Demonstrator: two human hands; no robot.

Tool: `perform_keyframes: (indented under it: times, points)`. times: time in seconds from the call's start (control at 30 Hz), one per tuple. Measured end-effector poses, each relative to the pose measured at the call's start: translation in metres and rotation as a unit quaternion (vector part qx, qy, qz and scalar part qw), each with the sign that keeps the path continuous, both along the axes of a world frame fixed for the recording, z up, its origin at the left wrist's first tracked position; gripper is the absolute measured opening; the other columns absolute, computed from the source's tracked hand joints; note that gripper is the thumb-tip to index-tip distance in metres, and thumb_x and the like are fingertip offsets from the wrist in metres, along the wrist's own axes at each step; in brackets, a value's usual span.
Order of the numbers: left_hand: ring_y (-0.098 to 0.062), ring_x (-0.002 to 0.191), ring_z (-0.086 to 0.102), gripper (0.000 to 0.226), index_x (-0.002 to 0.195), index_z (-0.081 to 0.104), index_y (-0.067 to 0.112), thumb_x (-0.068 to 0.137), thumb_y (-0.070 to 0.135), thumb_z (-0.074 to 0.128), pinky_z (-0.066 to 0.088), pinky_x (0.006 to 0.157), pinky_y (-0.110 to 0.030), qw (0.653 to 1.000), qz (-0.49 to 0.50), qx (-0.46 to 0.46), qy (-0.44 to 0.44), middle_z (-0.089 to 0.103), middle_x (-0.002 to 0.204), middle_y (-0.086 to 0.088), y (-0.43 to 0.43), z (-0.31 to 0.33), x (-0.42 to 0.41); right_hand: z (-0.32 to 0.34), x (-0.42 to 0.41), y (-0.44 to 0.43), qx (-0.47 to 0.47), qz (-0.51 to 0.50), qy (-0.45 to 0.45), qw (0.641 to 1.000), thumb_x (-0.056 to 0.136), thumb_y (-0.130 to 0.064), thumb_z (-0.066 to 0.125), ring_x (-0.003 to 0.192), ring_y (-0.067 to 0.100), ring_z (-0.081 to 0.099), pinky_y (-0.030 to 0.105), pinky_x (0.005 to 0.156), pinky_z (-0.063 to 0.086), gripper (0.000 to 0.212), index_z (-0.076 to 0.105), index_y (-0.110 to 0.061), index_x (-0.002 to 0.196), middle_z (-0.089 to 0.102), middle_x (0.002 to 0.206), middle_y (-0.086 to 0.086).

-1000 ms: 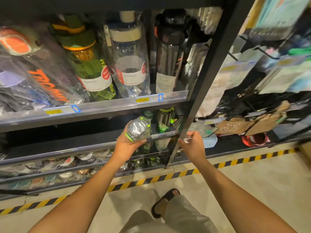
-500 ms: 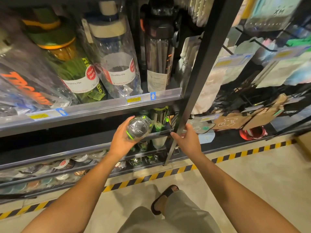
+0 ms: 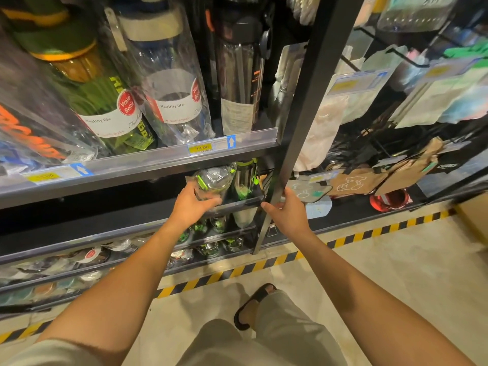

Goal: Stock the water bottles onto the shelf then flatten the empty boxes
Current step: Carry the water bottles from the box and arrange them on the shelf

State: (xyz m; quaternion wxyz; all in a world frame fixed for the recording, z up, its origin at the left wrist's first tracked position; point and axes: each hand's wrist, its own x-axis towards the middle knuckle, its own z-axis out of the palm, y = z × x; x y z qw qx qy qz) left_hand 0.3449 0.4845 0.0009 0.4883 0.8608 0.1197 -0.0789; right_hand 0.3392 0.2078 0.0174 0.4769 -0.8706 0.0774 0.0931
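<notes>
Head cam, looking down at the racks. Left hand (image 3: 191, 204) is out front, fingers (image 3: 211, 201) curled round a water bottle (image 3: 215, 180). It's clear, plastic-wrapped, w/ lime-green trim, and it's gripped from underneath at the near end. Bottle's tilted, its far end poking past the fingertips into the gap under the upper rail (image 3: 132, 167), just above the lip of the middle shelf (image 3: 237, 203). Can't tell if it's touching that shelf.

Just beyond those fingertips, a touch to the right: a second green-trim bottle (image 3: 245, 178), upright on the same shelf, right beside the held one.

Right hand (image 3: 287, 212) is on the black upright post (image 3: 303, 101). Thumb is on the near-left face, fingers wrapped round the far side, a firm grasp.

Well above the left fingers, top shelf: a green bottle (image 3: 105, 109) w/ orange band, a clear bottle (image 3: 174, 101) labelled "Healthy life", and a dark bottle (image 3: 237, 75), the first two in clear plastic. A yellow price tag (image 3: 202, 148) reading 14.00 is on the rail, straight above the left fingertips.

Below the left wrist: lower shelves w/ more small bottles (image 3: 211, 249), details blurred.

Right of the right fingers: tan tote bags (image 3: 353, 182), one w/ a bear outline.

Under both forearms: a yellow & black hazard stripe (image 3: 237, 270) on pale floor, and a dark sandal (image 3: 253, 302).
</notes>
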Motion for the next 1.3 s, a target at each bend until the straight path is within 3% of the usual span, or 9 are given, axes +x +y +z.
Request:
perform_keyframes:
  times: [0.07, 0.2, 0.4, 0.5, 0.77, 0.87, 1.0, 1.13, 1.3]
  points:
    - [-0.005, 0.098, 0.072, 0.057, 0.107, 0.073, 0.026, 0.068, 0.064, 0.088, 0.058, 0.096, -0.039, 1.000, 0.010, 0.008, 0.000, 0.077, 0.103, 0.010, 0.001, -0.006, 0.008, 0.002, 0.000, 0.000, 0.005, 0.003, 0.004, 1.000, 0.088, -0.038, 0.080, 0.093, 0.012, 0.070, 0.042, 0.088, 0.061, 0.035, 0.058, -0.033, 0.116, 0.072, 0.104, -0.010]
    - [-0.010, 0.094, 0.071, 0.023, 0.101, 0.081, 0.021, 0.084, 0.036, 0.085, 0.056, 0.097, -0.039, 0.997, 0.070, -0.036, 0.008, 0.079, 0.099, 0.003, -0.002, 0.000, 0.014, 0.002, 0.000, -0.002, 0.008, 0.010, 0.003, 1.000, 0.089, -0.037, 0.079, 0.093, 0.011, 0.071, 0.044, 0.088, 0.061, 0.035, 0.057, -0.037, 0.116, 0.073, 0.104, -0.012]
    - [-0.001, 0.087, 0.066, 0.008, 0.094, 0.077, 0.030, 0.088, 0.032, 0.082, 0.050, 0.081, -0.025, 0.996, 0.076, -0.051, -0.004, 0.075, 0.092, 0.009, -0.009, 0.000, 0.016, 0.001, -0.001, -0.001, -0.011, 0.007, -0.015, 1.000, 0.089, -0.038, 0.079, 0.096, 0.012, 0.068, 0.046, 0.087, 0.061, 0.037, 0.057, -0.036, 0.118, 0.071, 0.108, -0.009]
    - [0.005, 0.087, 0.063, 0.009, 0.097, 0.077, 0.026, 0.089, 0.028, 0.081, 0.046, 0.080, -0.021, 0.997, 0.063, -0.051, -0.012, 0.072, 0.093, 0.012, -0.018, 0.002, 0.015, 0.002, -0.001, -0.001, -0.012, 0.006, -0.012, 1.000, 0.088, -0.038, 0.079, 0.098, 0.013, 0.068, 0.047, 0.088, 0.060, 0.039, 0.059, -0.035, 0.121, 0.071, 0.110, -0.009]
    - [-0.015, 0.092, 0.061, 0.026, 0.084, 0.061, 0.034, 0.090, 0.020, 0.081, 0.043, 0.089, -0.031, 0.997, 0.073, -0.036, -0.008, 0.063, 0.092, 0.014, -0.026, 0.005, 0.010, 0.007, 0.000, -0.004, 0.000, 0.016, 0.010, 1.000, 0.089, -0.037, 0.078, 0.097, 0.008, 0.067, 0.043, 0.090, 0.060, 0.037, 0.058, -0.037, 0.120, 0.073, 0.109, -0.010]
    - [-0.016, 0.098, 0.057, 0.026, 0.100, 0.057, 0.026, 0.090, 0.025, 0.081, 0.041, 0.091, -0.032, 0.996, 0.082, -0.022, 0.014, 0.060, 0.108, 0.005, -0.029, 0.005, 0.004, 0.013, 0.000, -0.006, 0.000, 0.027, 0.028, 0.999, 0.089, -0.037, 0.079, 0.102, 0.011, 0.068, 0.046, 0.092, 0.060, 0.039, 0.057, -0.037, 0.122, 0.072, 0.111, -0.011]
    - [-0.025, 0.120, 0.052, 0.064, 0.138, 0.047, 0.011, 0.089, 0.033, 0.082, 0.041, 0.096, -0.037, 0.998, 0.052, 0.014, 0.039, 0.052, 0.141, -0.009, -0.021, 0.003, -0.004, 0.028, 0.000, -0.007, -0.031, 0.060, 0.048, 0.997, 0.089, -0.037, 0.078, 0.108, 0.021, 0.069, 0.050, 0.095, 0.058, 0.039, 0.053, -0.038, 0.118, 0.072, 0.115, -0.004]
    - [-0.032, 0.150, 0.034, 0.100, 0.162, 0.024, 0.011, 0.086, 0.039, 0.084, 0.033, 0.121, -0.046, 0.996, 0.030, 0.052, 0.060, 0.030, 0.166, -0.011, -0.013, 0.009, -0.024, 0.051, -0.009, -0.004, -0.072, 0.078, 0.061, 0.992, 0.092, -0.029, 0.075, 0.103, 0.024, 0.064, 0.042, 0.090, 0.055, 0.036, 0.055, -0.024, 0.121, 0.066, 0.115, 0.004]
    - [-0.031, 0.156, 0.021, 0.104, 0.165, 0.014, 0.011, 0.090, 0.043, 0.078, 0.024, 0.126, -0.045, 0.989, -0.040, 0.130, 0.060, 0.019, 0.171, -0.010, -0.004, 0.023, -0.060, 0.076, -0.031, -0.001, -0.095, 0.095, 0.073, 0.988, 0.097, -0.021, 0.070, 0.098, 0.020, 0.050, 0.038, 0.090, 0.048, 0.042, 0.054, -0.003, 0.132, 0.057, 0.116, 0.010]
